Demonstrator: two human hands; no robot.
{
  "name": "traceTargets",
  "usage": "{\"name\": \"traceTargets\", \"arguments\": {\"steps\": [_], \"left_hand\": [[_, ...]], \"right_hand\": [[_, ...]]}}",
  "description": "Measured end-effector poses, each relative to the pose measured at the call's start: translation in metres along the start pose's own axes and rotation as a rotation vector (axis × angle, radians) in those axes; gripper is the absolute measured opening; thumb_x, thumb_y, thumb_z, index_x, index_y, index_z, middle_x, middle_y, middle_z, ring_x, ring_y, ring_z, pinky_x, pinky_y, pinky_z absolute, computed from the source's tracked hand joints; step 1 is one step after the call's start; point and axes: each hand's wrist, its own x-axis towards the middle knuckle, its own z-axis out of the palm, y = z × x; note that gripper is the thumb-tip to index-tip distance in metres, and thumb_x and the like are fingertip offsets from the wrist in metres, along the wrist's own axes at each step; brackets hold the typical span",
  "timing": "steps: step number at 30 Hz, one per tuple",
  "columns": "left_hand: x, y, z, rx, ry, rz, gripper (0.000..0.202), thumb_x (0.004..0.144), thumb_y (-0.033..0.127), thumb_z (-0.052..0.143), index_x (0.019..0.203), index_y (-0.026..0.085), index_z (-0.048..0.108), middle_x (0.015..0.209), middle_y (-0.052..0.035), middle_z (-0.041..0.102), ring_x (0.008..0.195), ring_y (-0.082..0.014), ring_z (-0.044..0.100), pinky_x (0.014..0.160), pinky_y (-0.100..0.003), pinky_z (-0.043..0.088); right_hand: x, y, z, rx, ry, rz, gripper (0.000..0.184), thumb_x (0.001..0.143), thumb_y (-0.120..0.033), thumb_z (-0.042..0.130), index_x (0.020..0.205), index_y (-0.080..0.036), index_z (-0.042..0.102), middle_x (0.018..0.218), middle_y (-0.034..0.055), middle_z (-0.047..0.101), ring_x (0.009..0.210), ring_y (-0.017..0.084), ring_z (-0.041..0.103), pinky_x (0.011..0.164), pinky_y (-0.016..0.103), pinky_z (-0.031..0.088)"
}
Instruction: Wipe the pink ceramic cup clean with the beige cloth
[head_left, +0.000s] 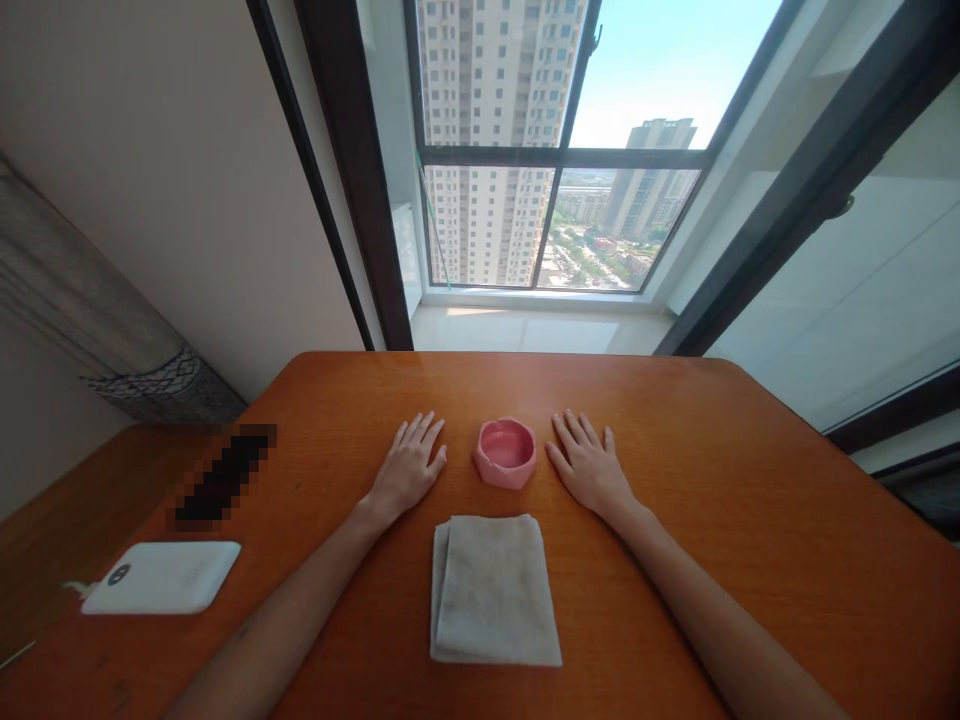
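Observation:
A small pink bowl [505, 452] with faceted sides stands on the orange wooden table [750, 520], and it looks empty. My left hand [409, 465] lies flat on the table just left of the bowl, fingers stretched out, holding nothing. My right hand [589, 465] lies flat just right of the bowl, fingers spread, also holding nothing. Neither hand touches the bowl. A folded off-white cloth [493, 588] lies between my forearms, nearer to me than the bowl.
A white power bank [161, 577] with a cable lies near the table's left edge. Beyond it is a dark blurred-out object [225, 475]. A large window [555, 150] with dark frames faces tall buildings beyond the table's far edge.

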Motion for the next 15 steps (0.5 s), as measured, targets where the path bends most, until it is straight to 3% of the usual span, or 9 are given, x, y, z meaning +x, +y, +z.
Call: {"name": "traceTargets", "arguments": {"steps": [4,7,9,11,13,15], "left_hand": [[0.000,0.001,-0.004,0.003,-0.010,-0.013,0.060,0.113,0.040,0.042,0.166,0.015,0.054,0.180,-0.0146,0.046,0.172,-0.0333,0.039,0.144,-0.059,0.029],[0.000,0.002,-0.005,-0.002,-0.017,-0.014,0.060,0.113,0.040,0.042,0.166,0.014,0.053,0.180,-0.0151,0.045,0.172,-0.0338,0.039,0.144,-0.059,0.028],[0.000,0.002,-0.005,-0.010,-0.021,-0.012,0.060,0.113,0.040,0.043,0.165,0.013,0.053,0.180,-0.0164,0.045,0.172,-0.0345,0.038,0.144,-0.060,0.029],[0.000,0.001,-0.004,-0.018,-0.007,-0.007,0.059,0.112,0.039,0.044,0.165,0.013,0.054,0.179,-0.0169,0.046,0.171,-0.0345,0.039,0.143,-0.061,0.030],[0.000,0.000,-0.002,-0.025,0.012,0.002,0.058,0.112,0.038,0.046,0.164,0.014,0.055,0.178,-0.0170,0.048,0.171,-0.0345,0.040,0.143,-0.062,0.030],[0.000,-0.001,-0.001,-0.032,0.020,0.006,0.058,0.112,0.037,0.046,0.164,0.014,0.055,0.178,-0.0172,0.048,0.170,-0.0351,0.041,0.142,-0.063,0.031]], "right_hand": [[0.002,0.002,-0.004,0.073,0.068,-0.011,0.062,0.115,-0.044,0.038,0.169,-0.016,0.051,0.181,0.0169,0.045,0.170,0.041,0.039,0.136,0.077,0.027],[-0.015,-0.014,-0.028,0.190,0.278,-0.067,0.051,0.113,-0.030,0.041,0.153,-0.012,0.067,0.162,0.0204,0.066,0.155,0.037,0.057,0.131,0.063,0.045],[-0.043,-0.039,-0.048,0.261,0.424,-0.225,0.045,0.113,-0.027,0.042,0.143,-0.013,0.073,0.147,0.0186,0.076,0.139,0.032,0.069,0.124,0.053,0.054],[-0.080,-0.070,-0.060,0.270,0.386,-0.489,0.044,0.112,-0.030,0.049,0.148,-0.015,0.070,0.145,0.0161,0.078,0.134,0.030,0.072,0.120,0.050,0.058],[-0.120,-0.099,-0.056,0.209,0.286,-0.719,0.059,0.110,-0.045,0.057,0.160,-0.014,0.060,0.157,0.0158,0.072,0.143,0.034,0.069,0.121,0.053,0.058],[-0.155,-0.120,-0.035,0.099,0.398,-0.854,0.053,0.109,-0.040,0.060,0.153,-0.013,0.066,0.154,0.0154,0.075,0.137,0.036,0.074,0.112,0.052,0.063]]}}
